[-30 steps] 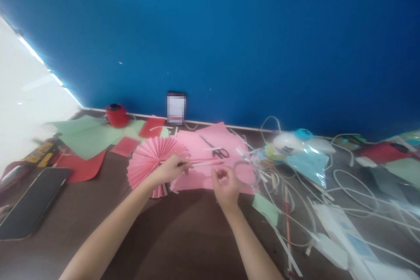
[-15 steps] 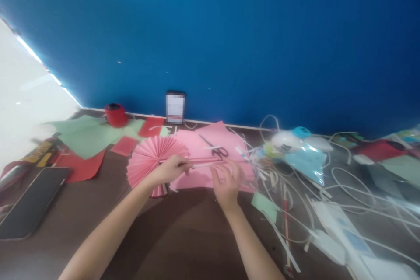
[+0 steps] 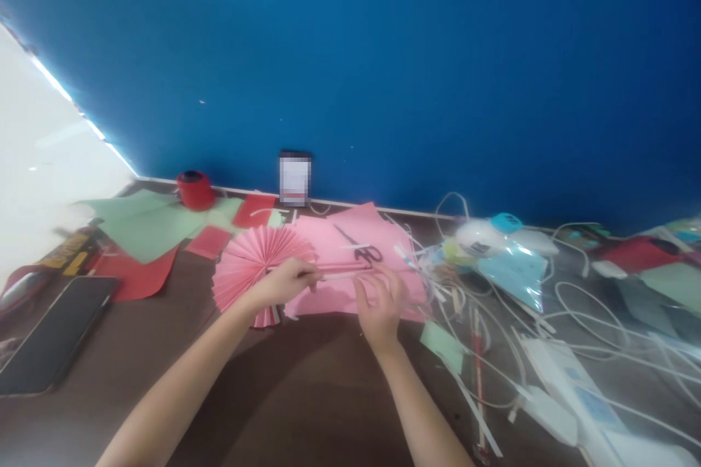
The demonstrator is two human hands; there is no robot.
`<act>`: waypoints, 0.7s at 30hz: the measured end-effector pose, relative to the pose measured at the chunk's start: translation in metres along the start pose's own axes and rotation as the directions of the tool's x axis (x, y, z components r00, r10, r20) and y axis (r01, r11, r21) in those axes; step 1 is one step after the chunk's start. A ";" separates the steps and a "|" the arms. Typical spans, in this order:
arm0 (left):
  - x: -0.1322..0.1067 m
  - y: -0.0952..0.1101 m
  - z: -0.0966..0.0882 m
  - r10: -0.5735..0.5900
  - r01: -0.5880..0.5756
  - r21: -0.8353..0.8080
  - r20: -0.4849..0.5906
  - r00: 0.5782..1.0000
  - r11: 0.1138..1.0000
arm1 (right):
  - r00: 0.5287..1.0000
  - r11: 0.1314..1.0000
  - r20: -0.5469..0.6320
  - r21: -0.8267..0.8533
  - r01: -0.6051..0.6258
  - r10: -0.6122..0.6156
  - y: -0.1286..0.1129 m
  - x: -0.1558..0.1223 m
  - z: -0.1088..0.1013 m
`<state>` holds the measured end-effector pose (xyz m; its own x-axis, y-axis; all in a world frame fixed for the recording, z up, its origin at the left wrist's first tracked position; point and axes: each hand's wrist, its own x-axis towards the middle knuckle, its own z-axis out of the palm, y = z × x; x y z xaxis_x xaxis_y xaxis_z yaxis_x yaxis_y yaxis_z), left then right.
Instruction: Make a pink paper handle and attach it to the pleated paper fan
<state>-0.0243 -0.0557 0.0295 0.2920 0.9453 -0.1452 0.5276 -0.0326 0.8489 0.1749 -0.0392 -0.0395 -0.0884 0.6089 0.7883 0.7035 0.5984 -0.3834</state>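
A pink pleated paper fan point(image 3: 249, 263) lies on the brown table point(image 3: 307, 394), spread open. My left hand point(image 3: 285, 282) pinches the folded pink strip point(image 3: 345, 273) that runs out of the fan toward the right. My right hand point(image 3: 379, 305) is at the strip's far end, fingers curled around it over a pink paper sheet point(image 3: 361, 241). Black-handled scissors point(image 3: 362, 251) rest on that pink sheet just beyond my hands.
A red tape roll point(image 3: 195, 190) stands by the blue wall, with green sheets point(image 3: 147, 222) and red sheets point(image 3: 136, 277) at the left. A dark phone point(image 3: 52, 336) lies at the near left. White paper strips, cables and plastic bags point(image 3: 515, 263) clutter the right.
My right hand has moved up from the clear tape ring onto the end of the pink strip. My left hand has kept its pinch in place.
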 end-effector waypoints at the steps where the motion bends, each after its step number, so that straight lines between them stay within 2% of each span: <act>1: 0.000 -0.001 0.000 0.003 -0.003 -0.001 0.000 1.000 1.000 | 1.000 1.000 0.007 0.001 -0.002 0.002 0.001 0.000 0.000; 21: 0.000 -0.006 0.001 0.027 -0.027 0.015 -0.018 0.999 1.000 | 1.000 0.998 0.030 0.066 -0.004 0.002 0.002 0.000 0.001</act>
<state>-0.0268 -0.0556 0.0243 0.2915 0.9499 -0.1131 0.5314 -0.0625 0.8448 0.1753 -0.0377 -0.0407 -0.1086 0.6253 0.7728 0.6558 0.6293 -0.4171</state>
